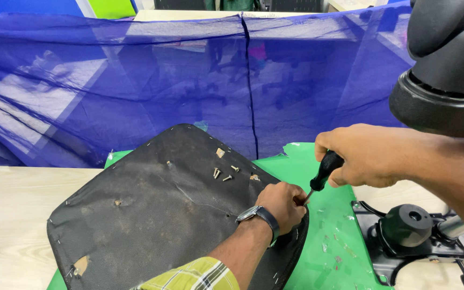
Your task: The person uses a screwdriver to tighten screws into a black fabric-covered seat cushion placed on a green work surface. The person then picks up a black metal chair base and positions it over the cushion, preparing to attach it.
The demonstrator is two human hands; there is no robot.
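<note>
Left hand (pixel 280 203) pinched the screw spot at the seat pan's (pixel 162 215) right edge on the desk (pixel 12 215); right hand (pixel 366 156) gripped screwdriver (pixel 323 173). Best kept square, pressed firmly.

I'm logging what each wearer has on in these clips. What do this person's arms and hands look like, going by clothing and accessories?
The left hand has a wristwatch with a silver case and dark strap, and a sleeve of yellow-green plaid with dark and red lines. The right hand and forearm are bare, with no sleeve, watch or glove in view.
</note>
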